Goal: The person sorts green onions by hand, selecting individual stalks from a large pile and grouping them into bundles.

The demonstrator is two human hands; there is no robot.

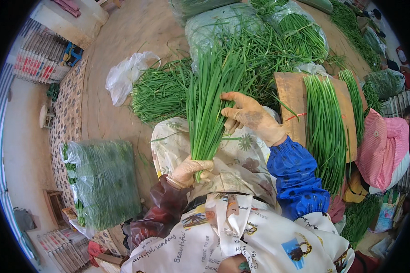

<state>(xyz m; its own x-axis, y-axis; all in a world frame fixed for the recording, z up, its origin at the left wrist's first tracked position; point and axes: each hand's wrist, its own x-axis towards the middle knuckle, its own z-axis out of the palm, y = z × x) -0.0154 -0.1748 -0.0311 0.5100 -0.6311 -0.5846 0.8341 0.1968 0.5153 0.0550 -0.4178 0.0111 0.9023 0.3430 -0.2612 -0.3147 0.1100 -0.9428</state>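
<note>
In the middle of the head view, a bunch of green garlic chives (pixel 206 112) fans upward from my lap. My left hand (pixel 193 172), in a pale rubber glove, grips it around the narrow lower end. My right hand (pixel 247 114), in a soiled glove of the same kind, is beside the bunch's right edge with its fingers apart and bent. Whether its fingertips touch the leaves is hard to tell. To the right, a longer sheaf of chives (pixel 324 133) lies on a wooden board (pixel 292 119), and a red tie (pixel 295 116) shows there.
Loose chives (pixel 164 90) heap on the floor ahead, near a white plastic bag (pixel 128 78). A large plastic-wrapped bale (pixel 106 184) stands at left. Filled clear bags (pixel 222 27) lie beyond the heap. Pink checked cloth (pixel 379 146) bulges at right, beside the board.
</note>
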